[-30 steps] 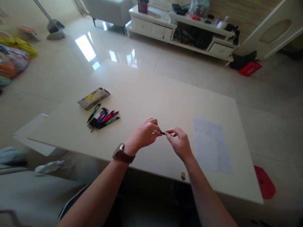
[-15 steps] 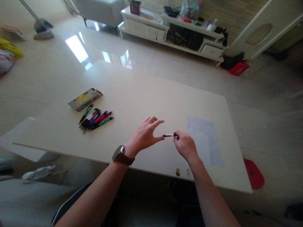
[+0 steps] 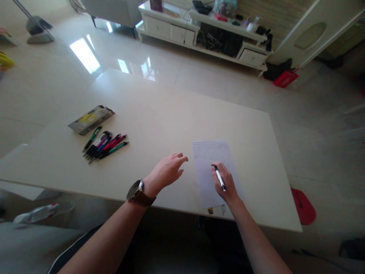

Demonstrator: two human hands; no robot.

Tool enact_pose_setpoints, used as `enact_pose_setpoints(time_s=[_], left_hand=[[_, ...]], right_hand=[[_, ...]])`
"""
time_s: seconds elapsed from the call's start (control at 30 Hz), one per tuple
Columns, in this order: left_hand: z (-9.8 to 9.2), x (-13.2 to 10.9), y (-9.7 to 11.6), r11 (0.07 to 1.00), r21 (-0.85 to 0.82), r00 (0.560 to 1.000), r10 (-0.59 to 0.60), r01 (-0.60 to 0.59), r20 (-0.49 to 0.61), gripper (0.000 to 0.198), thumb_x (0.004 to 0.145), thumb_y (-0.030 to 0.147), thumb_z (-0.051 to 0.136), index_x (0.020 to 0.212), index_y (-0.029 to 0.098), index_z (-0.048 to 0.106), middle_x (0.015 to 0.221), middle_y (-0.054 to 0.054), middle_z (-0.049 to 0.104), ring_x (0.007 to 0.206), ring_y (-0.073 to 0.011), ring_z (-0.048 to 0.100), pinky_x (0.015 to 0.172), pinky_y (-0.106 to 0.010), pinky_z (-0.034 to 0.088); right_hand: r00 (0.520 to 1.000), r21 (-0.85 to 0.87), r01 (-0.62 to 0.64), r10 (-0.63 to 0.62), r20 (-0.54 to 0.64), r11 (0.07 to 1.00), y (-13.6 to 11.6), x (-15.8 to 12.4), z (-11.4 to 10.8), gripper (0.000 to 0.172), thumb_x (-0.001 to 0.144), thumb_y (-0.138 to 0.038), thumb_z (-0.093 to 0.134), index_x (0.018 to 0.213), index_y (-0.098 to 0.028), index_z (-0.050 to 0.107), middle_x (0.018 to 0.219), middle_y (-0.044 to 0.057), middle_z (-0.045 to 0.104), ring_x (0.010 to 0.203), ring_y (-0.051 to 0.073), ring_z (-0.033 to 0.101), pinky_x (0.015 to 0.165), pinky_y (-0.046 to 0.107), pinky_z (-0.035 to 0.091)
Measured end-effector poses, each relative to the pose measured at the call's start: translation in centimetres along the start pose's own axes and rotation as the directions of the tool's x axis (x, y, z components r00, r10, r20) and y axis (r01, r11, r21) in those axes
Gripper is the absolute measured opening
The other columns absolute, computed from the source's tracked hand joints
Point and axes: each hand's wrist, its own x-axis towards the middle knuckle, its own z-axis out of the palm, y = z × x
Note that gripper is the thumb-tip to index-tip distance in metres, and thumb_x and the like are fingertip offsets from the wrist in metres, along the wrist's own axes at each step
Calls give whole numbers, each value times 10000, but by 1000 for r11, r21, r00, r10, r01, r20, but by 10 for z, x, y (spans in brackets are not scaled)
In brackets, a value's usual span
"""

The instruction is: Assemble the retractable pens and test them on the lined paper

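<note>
My right hand (image 3: 224,182) is closed around a white-and-black pen (image 3: 219,176), its tip pointing away from me over the sheet of paper (image 3: 203,179). Rows of writing or lines cover the upper part of that sheet. Whether the tip touches the paper I cannot tell. Left of the sheet, my left hand (image 3: 168,169) hovers with nothing in it, fingers slightly bent and apart; a watch (image 3: 137,191) is on that wrist. Several pens (image 3: 104,146) in green, red, purple, white and black lie in a heap on the table's left side.
A grey-and-yellow box (image 3: 91,119) lies on the white table (image 3: 159,110) behind the pen heap. Small stickers (image 3: 210,210) are at the near edge. Beyond the table stand a white TV cabinet (image 3: 171,30) and a grey sofa (image 3: 114,11). A red object (image 3: 303,207) is low at the right.
The paper has shifted left and straightened. My right hand has turned the pen from lying sideways to a writing hold over the paper. My left hand has drawn away from the pen.
</note>
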Motion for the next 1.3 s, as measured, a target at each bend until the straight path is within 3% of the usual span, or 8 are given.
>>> enact_pose_setpoints(time_s=[0.13, 0.27, 0.47, 0.6, 0.8, 0.97, 1.1, 1.3], left_hand=[[5, -5, -2, 998, 47, 999, -36, 35, 23, 367, 822, 142, 633, 1186, 180, 593, 1199, -101, 628, 1127, -247, 585, 970, -394, 498], [13, -10, -8, 982, 164, 994, -103, 98, 26, 514, 795, 176, 697, 1282, 157, 537, 1394, -155, 535, 1278, -296, 505, 1028, -436, 466], [51, -16, -10, 968, 245, 996, -73, 57, 58, 979, 730, 310, 804, 1527, 221, 243, 1618, -168, 238, 1490, -344, 219, 1175, -525, 283], [77, -18, 5, 968, 243, 996, -75, 62, 45, 1170, 671, 406, 843, 1556, 164, 117, 1614, -219, 204, 1502, -360, 156, 1202, -536, 220], [106, -16, 40, 990, 127, 991, 44, -60, 128, 1122, 680, 546, 804, 1544, 183, 187, 1610, -160, 267, 1507, -314, 173, 1223, -511, 180], [109, -7, 40, 993, 103, 990, 47, -61, 132, 1093, 712, 541, 781, 1551, 197, 171, 1629, -155, 213, 1514, -303, 150, 1227, -495, 149], [108, -4, 37, 996, 85, 991, 4, -16, 134, 1151, 722, 564, 759, 1570, 182, 82, 1634, -163, 183, 1519, -313, 111, 1227, -500, 122], [114, -1, 45, 998, 70, 982, -10, -3, 190, 1088, 720, 564, 757, 1568, 258, 148, 1648, -85, 168, 1526, -317, 34, 1214, -583, 1]], right_hand=[[988, -159, 92, -70, 135, 983, 7, -10, 6, 237, 967, -253, 471, 1146, -209, 620, 1248, 130, 618, 1193, 280, 546, 993, 449, 441], [982, -260, 75, -26, 188, 963, 5, -21, 3, 156, 925, -290, 569, 1027, -211, 657, 1039, 107, 665, 983, 274, 596, 876, 427, 475], [994, 83, -6, -4, 111, 997, -8, -21, -5, 298, 1003, -295, 400, 972, -200, 680, 929, 83, 659, 891, 218, 612, 822, 359, 477], [992, 287, -128, 118, 52, 949, -7, -22, -6, 221, 933, -281, 515, 1077, -204, 662, 948, 62, 687, 855, 203, 639, 778, 330, 494], [970, 491, -241, 196, 143, 837, 0, -36, 6, 92, 830, -281, 630, 808, -194, 648, 788, 23, 665, 738, 175, 616, 687, 289, 484], [967, 553, -254, 222, 125, 793, 12, -48, 18, 71, 798, -252, 638, 829, -192, 660, 784, 20, 668, 719, 170, 611, 663, 283, 478], [973, 493, -229, 193, 123, 839, 15, -51, 15, 50, 785, -231, 641, 762, -193, 664, 709, 12, 654, 651, 158, 587, 622, 274, 453], [988, 400, -130, 84, 129, 907, 13, -50, 12, 35, 754, -174, 630, 768, -197, 653, 703, -6, 655, 629, 136, 575, 612, 251, 431]])
